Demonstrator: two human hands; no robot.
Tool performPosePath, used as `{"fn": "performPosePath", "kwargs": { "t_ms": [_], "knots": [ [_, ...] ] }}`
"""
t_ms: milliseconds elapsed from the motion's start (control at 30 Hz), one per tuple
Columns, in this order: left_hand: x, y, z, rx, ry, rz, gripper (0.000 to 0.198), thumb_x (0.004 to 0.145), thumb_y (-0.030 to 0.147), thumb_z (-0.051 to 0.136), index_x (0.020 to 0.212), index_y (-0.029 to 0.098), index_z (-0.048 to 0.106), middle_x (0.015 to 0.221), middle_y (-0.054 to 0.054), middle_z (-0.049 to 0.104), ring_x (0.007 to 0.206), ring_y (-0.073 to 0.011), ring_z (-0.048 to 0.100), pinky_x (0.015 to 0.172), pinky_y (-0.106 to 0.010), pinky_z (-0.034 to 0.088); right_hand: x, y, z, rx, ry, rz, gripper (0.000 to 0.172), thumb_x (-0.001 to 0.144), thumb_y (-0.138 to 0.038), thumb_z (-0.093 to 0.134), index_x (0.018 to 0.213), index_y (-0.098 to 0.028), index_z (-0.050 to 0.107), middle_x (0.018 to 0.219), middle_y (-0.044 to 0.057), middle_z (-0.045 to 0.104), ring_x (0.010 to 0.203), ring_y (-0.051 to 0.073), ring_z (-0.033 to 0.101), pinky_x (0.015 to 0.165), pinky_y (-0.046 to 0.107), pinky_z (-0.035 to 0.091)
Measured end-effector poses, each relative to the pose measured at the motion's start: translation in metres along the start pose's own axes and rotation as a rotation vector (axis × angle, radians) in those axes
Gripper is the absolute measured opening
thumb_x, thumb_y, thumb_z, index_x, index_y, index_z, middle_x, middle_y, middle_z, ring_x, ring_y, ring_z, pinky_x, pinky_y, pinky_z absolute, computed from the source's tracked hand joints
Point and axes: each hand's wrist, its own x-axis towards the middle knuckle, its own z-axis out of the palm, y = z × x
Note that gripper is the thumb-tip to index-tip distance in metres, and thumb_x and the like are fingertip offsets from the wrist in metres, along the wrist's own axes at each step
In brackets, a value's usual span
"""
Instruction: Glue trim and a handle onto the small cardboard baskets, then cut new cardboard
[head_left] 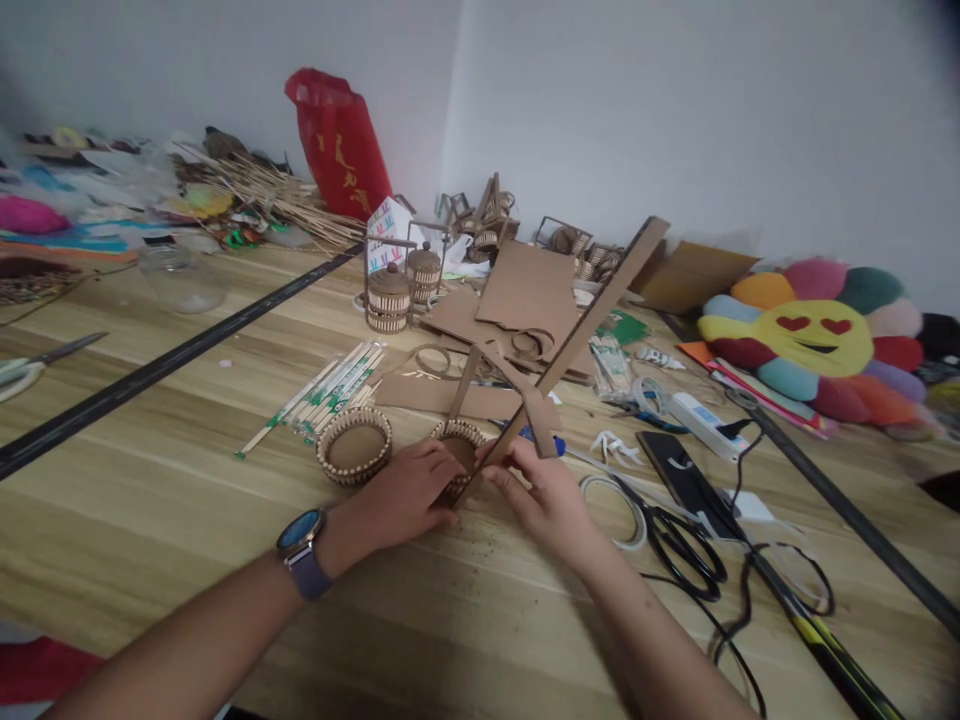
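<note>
My left hand [420,475], with a watch on the wrist, is closed on the near side of a small round basket [459,435] made of cardboard and short sticks. Between thumb and fingers, my right hand [529,485] pinches a long brown cardboard strip [592,320]. The strip slants up to the right, its lower end against the basket's near side. Other cardboard pieces rise behind it, one from the basket's far rim. A second round basket [354,447] stands just left, apart from my hands. My fingers partly hide the basket wall.
Wrapped stick bundles [326,390] and cardboard sheets [525,290] lie beyond the baskets. Finished lidded baskets [388,300] stand farther back. At right are black scissors [682,550], a tape roll [637,530], a phone [679,480], cables and a flower cushion [814,340].
</note>
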Motion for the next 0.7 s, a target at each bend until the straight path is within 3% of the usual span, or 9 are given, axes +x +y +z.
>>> {"fn": "performPosePath", "kwargs": {
  "t_ms": [300, 533, 700],
  "knots": [
    [0.0009, 0.0009, 0.0003, 0.035, -0.020, -0.006, 0.035, 0.085, 0.026, 0.076, 0.113, 0.018, 0.057, 0.117, -0.009, 0.064, 0.115, -0.0292, 0.055, 0.098, -0.045, 0.046, 0.0023, -0.0032, 0.0034, -0.046, 0.011, -0.034, 0.020, 0.098, -0.020, 0.047, 0.103, -0.023, 0.066, 0.094, 0.007, 0.073, 0.088, 0.022, 0.070, 0.076, 0.030, 0.055],
    [0.0003, 0.0047, 0.0019, 0.097, -0.021, -0.002, 0.027, 0.089, 0.023, 0.071, 0.110, 0.017, 0.057, 0.114, -0.009, 0.064, 0.114, -0.0274, 0.055, 0.099, -0.044, 0.048, 0.0034, -0.0040, 0.0059, -0.057, 0.037, -0.028, 0.019, 0.097, -0.019, 0.048, 0.100, -0.022, 0.066, 0.088, 0.007, 0.072, 0.083, 0.022, 0.069, 0.071, 0.030, 0.054],
    [-0.0016, 0.0032, -0.0020, 0.134, -0.041, 0.078, 0.030, 0.091, 0.011, 0.060, 0.119, 0.016, 0.053, 0.125, -0.010, 0.060, 0.122, -0.0269, 0.051, 0.105, -0.043, 0.044, 0.0022, -0.0023, 0.0064, -0.077, 0.018, 0.002, 0.018, 0.096, -0.019, 0.049, 0.098, -0.022, 0.066, 0.088, 0.008, 0.071, 0.083, 0.023, 0.068, 0.072, 0.031, 0.054]
  ]
}}
